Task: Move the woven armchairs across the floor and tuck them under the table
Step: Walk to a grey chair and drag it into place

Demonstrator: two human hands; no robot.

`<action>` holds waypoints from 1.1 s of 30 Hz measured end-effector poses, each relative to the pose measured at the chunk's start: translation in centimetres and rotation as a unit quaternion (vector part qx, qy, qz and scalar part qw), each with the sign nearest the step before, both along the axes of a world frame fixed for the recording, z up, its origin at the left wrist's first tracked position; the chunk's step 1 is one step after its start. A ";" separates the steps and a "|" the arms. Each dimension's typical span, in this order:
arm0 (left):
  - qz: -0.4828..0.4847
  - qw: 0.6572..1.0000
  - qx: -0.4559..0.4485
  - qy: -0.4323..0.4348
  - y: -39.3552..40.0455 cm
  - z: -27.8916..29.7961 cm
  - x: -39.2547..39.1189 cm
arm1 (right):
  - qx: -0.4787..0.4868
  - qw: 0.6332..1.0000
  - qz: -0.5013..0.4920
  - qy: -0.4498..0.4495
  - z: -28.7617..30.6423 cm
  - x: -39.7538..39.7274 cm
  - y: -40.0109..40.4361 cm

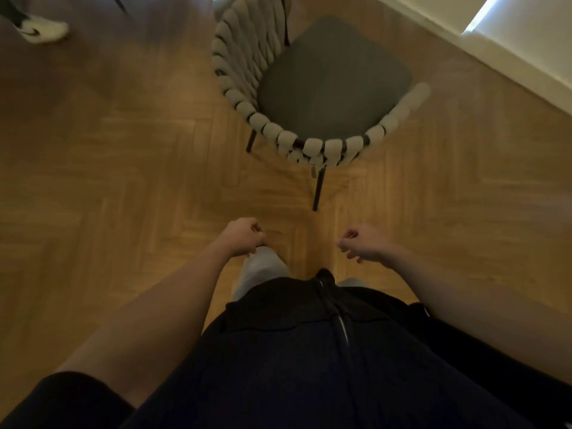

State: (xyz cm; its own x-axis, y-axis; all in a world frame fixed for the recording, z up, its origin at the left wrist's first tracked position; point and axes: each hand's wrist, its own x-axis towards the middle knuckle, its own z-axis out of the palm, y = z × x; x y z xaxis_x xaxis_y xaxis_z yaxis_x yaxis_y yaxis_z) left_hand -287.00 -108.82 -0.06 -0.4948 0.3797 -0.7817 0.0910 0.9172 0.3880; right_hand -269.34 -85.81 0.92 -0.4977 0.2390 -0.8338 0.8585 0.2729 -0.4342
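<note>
On the herringbone wood floor (123, 168), just ahead of the person, stands a woven armchair (312, 97) with a dark grey seat cushion (331, 82), its curved rope-wrapped back turned toward the person and its thin dark legs planted on the boards. Both hands hang in front of the dark jacket (309, 351), apart from the chair: the left hand (244, 235) and the right hand (365, 243) are loosely curled, holding nothing. A white sneaker (43, 30) shows at the top left, and a white wall base (510, 54) runs along the top right.
</note>
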 end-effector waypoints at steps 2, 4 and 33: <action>-0.012 1.000 0.006 0.008 1.9 -0.1 -3.0 | 0.004 1.000 0.007 0.006 0.1 -2.9 1.6; -0.023 0.999 0.018 0.019 3.8 -0.5 -6.3 | 0.014 1.000 0.008 0.023 -0.1 -6.0 3.1; -0.725 0.657 -0.155 0.135 20.6 -6.1 -40.1 | 0.105 0.955 0.256 -0.111 -8.2 -28.6 6.8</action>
State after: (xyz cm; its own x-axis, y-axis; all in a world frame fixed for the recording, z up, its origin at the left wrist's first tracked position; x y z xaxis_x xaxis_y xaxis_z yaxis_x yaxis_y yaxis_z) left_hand -327.10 -88.21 -6.13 0.0760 0.4478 -0.8909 0.9838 -0.1791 -0.0061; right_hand -297.94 -79.04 -7.27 -0.4109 0.1848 -0.8928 0.6537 0.7423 -0.1472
